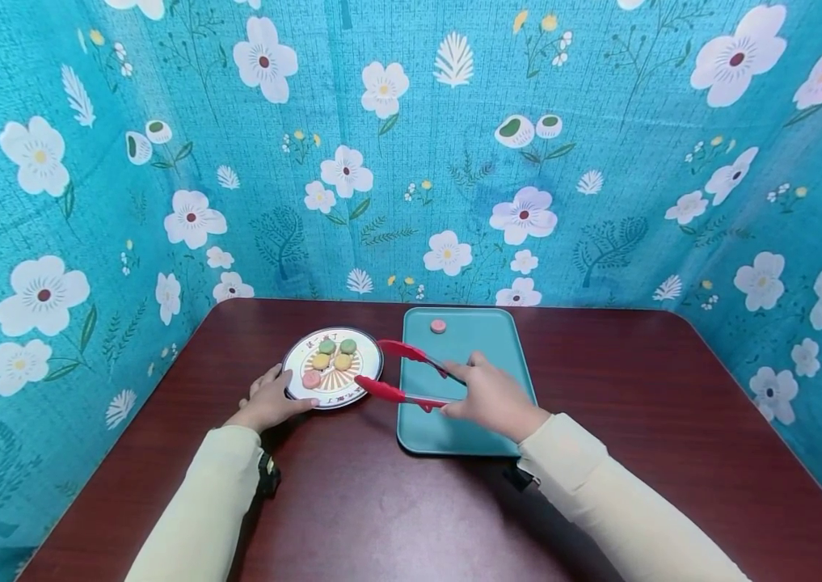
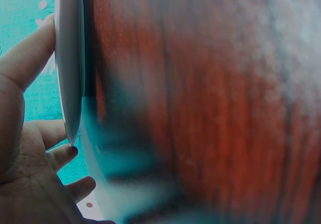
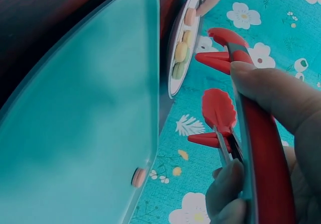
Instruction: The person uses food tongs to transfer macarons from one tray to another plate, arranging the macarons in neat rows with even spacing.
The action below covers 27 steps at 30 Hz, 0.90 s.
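Observation:
My left hand (image 1: 268, 402) holds the rim of a round white plate (image 1: 301, 354) with a dark edge; in the left wrist view the thumb and fingers touch the plate's edge. Several macarons lie on it: green ones (image 1: 327, 347), yellow ones (image 1: 343, 361) and a pink one (image 1: 311, 378). My right hand (image 1: 494, 398) grips red-tipped tongs (image 1: 402, 396) over the tray. Their two arms stand apart beside the plate's right edge, with nothing between the tips. Another pink macaron (image 1: 438, 326) sits near the far left corner of the blue-green tray (image 1: 469, 432).
The dark reddish-brown table (image 1: 643, 404) extends to both sides and in front of the tray. A blue flowered cloth (image 1: 411, 202) hangs behind and along both sides of it.

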Each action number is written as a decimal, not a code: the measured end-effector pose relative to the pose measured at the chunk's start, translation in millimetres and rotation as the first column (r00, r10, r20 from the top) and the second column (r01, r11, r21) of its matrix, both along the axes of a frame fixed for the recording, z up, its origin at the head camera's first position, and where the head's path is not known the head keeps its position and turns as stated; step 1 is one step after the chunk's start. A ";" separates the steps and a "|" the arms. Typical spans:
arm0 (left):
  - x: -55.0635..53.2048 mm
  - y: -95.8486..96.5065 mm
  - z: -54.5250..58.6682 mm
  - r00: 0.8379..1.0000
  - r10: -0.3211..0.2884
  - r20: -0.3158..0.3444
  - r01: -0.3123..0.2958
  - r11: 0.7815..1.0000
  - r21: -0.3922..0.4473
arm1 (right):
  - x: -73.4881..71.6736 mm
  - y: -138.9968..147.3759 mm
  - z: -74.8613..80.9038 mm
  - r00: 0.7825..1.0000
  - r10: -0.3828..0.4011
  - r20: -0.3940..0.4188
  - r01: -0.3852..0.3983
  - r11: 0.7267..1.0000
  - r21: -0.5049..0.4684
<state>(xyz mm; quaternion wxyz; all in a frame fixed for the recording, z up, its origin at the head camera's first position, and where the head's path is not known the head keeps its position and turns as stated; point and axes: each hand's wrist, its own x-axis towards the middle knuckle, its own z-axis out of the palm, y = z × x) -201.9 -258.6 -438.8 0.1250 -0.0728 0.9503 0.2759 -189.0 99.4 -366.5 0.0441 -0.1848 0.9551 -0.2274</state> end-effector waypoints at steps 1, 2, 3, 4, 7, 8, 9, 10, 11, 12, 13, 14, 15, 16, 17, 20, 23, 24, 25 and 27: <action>-0.2 0.1 0.3 1.000 -0.003 -0.002 0.003 1.000 -0.001 | -0.1 1.8 -0.6 1.000 -0.005 -0.002 0.005 1.000 0.002; -0.3 0.1 0.4 1.000 -0.004 -0.004 0.004 1.000 -0.001 | -0.1 3.5 -1.1 1.000 -0.008 -0.005 0.008 1.000 0.002; -0.2 0.4 0.5 1.000 -0.005 -0.004 0.005 1.000 0.000 | -0.3 5.2 -1.8 1.000 -0.010 -0.009 0.010 1.000 0.004; -0.4 0.5 0.7 1.000 -0.007 -0.006 0.007 1.000 -0.001 | -0.4 7.0 -2.2 1.000 -0.012 -0.011 0.012 1.000 0.003; -0.5 0.5 0.7 1.000 -0.011 -0.008 0.011 1.000 0.000 | -0.8 12.4 -4.2 1.000 -0.015 -0.017 0.015 1.000 0.002; -0.4 0.4 0.4 1.000 -0.010 -0.008 0.010 1.000 0.000 | -1.1 14.1 -4.8 1.000 -0.014 -0.021 0.014 1.000 0.002; -0.4 0.4 0.4 1.000 -0.011 -0.008 0.011 1.000 -0.001 | -1.5 15.7 -5.4 1.000 -0.015 -0.023 0.015 1.000 0.004; -0.3 0.3 0.1 1.000 -0.010 -0.008 0.010 1.000 -0.001 | -2.1 17.4 -6.1 1.000 -0.015 -0.027 0.015 1.000 0.005; -0.2 0.3 0.0 1.000 -0.010 -0.008 0.010 1.000 -0.002 | -2.6 19.0 -6.8 0.999 -0.016 -0.031 0.016 1.000 0.006; 0.0 0.5 -0.1 1.000 -0.008 -0.008 0.008 1.000 -0.001 | -3.0 20.5 -7.6 0.999 -0.016 -0.035 0.017 1.000 0.011; 0.0 0.5 -0.2 1.000 -0.008 -0.008 0.008 1.000 -0.001 | -3.5 21.9 -8.3 0.999 -0.017 -0.038 0.018 1.000 0.012; -0.1 0.6 0.0 1.000 -0.009 -0.008 0.009 1.000 -0.001 | -4.1 23.3 -9.0 0.999 -0.018 -0.041 0.019 1.000 0.011; -0.1 0.7 0.1 1.000 -0.009 -0.008 0.009 1.000 0.000 | -4.5 24.7 -10.0 0.999 -0.021 -0.041 0.022 1.000 0.014; -0.1 0.7 0.1 1.000 -0.010 -0.007 0.010 1.000 0.000 | -5.0 26.0 -11.1 0.999 -0.024 -0.043 0.024 1.000 0.016; 0.0 0.8 0.1 1.000 -0.010 -0.005 0.010 1.000 -0.001 | -5.3 27.3 -12.1 0.999 -0.027 -0.044 0.028 0.999 0.018; 0.3 0.8 -0.2 1.000 -0.008 0.001 0.008 1.000 0.002 | -6.2 31.1 -15.0 0.998 -0.039 -0.045 0.040 0.999 0.024; 0.4 0.3 -0.3 1.000 -0.008 0.002 0.008 1.000 -0.001 | -7.4 34.7 -16.8 0.998 -0.052 -0.042 0.053 0.998 0.023; 0.3 0.2 -0.1 1.000 -0.009 0.000 0.009 1.000 -0.002 | -8.0 36.0 -17.2 0.998 -0.056 -0.042 0.057 0.998 0.022; 0.3 0.1 0.0 1.000 -0.010 0.000 0.010 1.000 -0.004 | -8.6 37.3 -17.5 0.997 -0.061 -0.043 0.062 0.998 0.020; 0.2 -0.1 0.2 1.000 -0.011 -0.002 0.011 1.000 -0.007 | -10.0 39.9 -18.2 0.997 -0.071 -0.042 0.072 0.997 0.014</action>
